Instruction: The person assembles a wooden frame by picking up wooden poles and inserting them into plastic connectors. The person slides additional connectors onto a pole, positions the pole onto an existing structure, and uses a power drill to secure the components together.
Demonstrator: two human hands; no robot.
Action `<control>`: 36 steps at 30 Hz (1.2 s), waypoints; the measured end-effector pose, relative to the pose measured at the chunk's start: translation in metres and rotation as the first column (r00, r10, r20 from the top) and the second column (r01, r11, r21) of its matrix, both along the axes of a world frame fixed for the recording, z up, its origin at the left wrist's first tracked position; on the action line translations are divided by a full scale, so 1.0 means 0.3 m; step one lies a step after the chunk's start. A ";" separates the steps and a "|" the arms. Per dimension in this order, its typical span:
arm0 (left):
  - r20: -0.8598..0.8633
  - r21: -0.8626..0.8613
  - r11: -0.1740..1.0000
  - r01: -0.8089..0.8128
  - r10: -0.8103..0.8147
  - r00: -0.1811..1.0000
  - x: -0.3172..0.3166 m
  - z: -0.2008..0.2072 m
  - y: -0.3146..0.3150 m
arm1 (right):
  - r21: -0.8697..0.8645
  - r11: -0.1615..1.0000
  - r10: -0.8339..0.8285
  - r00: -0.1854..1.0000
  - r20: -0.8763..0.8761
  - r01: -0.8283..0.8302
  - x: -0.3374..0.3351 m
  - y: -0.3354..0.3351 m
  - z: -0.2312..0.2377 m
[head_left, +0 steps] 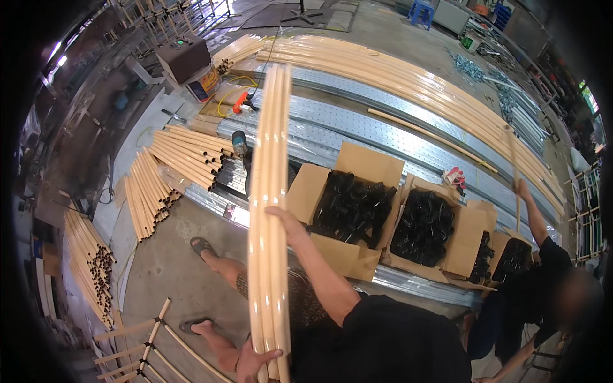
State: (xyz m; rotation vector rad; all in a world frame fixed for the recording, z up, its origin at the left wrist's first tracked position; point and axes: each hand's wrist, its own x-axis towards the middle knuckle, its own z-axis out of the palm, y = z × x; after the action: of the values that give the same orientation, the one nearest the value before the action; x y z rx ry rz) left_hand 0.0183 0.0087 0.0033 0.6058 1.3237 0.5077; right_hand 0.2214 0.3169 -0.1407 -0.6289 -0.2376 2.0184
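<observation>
Tan and shiny, a bundle of long tubes (269,153) is tipped up in front of the person, with a hand on it in two places. The right hand (287,223) grips the bundle's right side, near its middle. The left hand (257,361) is wrapped around its low end, with the thumb across the front.

Just left of the bundle is a teal and black power drill (239,140). Farther left of the bundle lie heaps of tan tubes (150,191) with dark round ends. Low on the bundle's left is a tube frame (148,346) with black corners.

Right of the bundle sits a cardboard box (369,161) full of black pipe joints (351,207). Behind the bundle are gray metal planks (357,124) with little holes. A red and white glove (454,177) lies on them, well right of the bundle. Far right of the bundle, a co-worker (536,293) in black holds up a long tan stick (512,153).
</observation>
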 end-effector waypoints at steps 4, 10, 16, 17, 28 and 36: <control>0.022 -0.019 0.997 0.081 -0.081 0.997 0.213 -0.028 0.154 | -0.128 0.977 -0.154 0.978 0.144 0.172 0.309 0.025 -0.095; 0.247 -0.192 0.971 0.142 -0.092 0.965 0.416 -0.087 0.481 | -0.115 0.960 -0.236 0.957 0.171 0.257 0.604 0.190 -0.301; 0.225 -0.174 0.971 0.165 -0.124 0.966 0.536 -0.185 0.466 | -0.154 0.955 -0.224 0.956 0.188 0.254 0.733 0.162 -0.381; 0.254 -0.172 0.971 0.165 -0.118 0.960 0.541 -0.199 0.469 | -0.181 0.952 -0.217 0.962 0.167 0.246 0.750 0.154 -0.384; -0.027 0.019 0.972 0.232 -0.232 0.972 0.584 -0.108 0.463 | -0.208 0.922 -0.322 0.945 0.055 0.326 0.596 -0.170 -0.228; -0.047 0.112 0.933 0.342 -0.339 0.940 0.554 -0.090 0.614 | -0.134 0.916 -0.374 0.926 0.052 0.378 0.607 -0.041 -0.160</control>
State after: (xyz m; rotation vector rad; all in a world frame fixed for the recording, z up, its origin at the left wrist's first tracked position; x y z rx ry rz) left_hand 0.1846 0.1929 -0.0237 0.9244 1.1861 0.2946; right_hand 0.4036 0.3045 -0.1887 -0.7300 0.0155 1.6639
